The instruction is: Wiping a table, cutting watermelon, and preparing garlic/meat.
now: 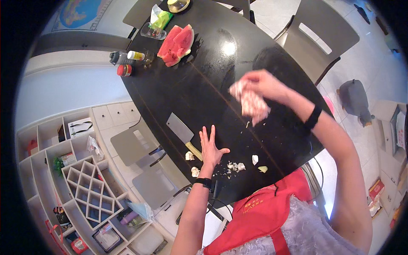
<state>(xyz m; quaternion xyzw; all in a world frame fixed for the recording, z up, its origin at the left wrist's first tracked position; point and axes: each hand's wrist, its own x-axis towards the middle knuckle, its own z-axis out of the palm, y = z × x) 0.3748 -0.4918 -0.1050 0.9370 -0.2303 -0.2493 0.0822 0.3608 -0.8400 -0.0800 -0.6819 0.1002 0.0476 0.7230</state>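
My right hand (263, 85) grips a crumpled pink-and-white cloth (253, 103) over the dark tabletop; both are blurred. My left hand (211, 151) has its fingers spread and holds nothing, close beside the yellow handle of a cleaver (181, 128). Whether it touches the handle or the table, I cannot tell. The cleaver lies flat, blade away from me. Two whitish pieces that look like garlic bulbs, one (189, 155) by the handle and one (195, 172) by my left wrist, sit near the table's left edge. Peel scraps (236, 166), a white piece (255, 159) and a pale yellowish piece (262, 169) lie nearer me.
Cut watermelon (176, 46) rests at the far left of the black table (216, 83), by a clear plastic cup (153, 31) and a tissue pack (162, 19). A red-lidded jar (124, 70) and bottles stand on the left edge. Chairs (322, 36) surround the table.
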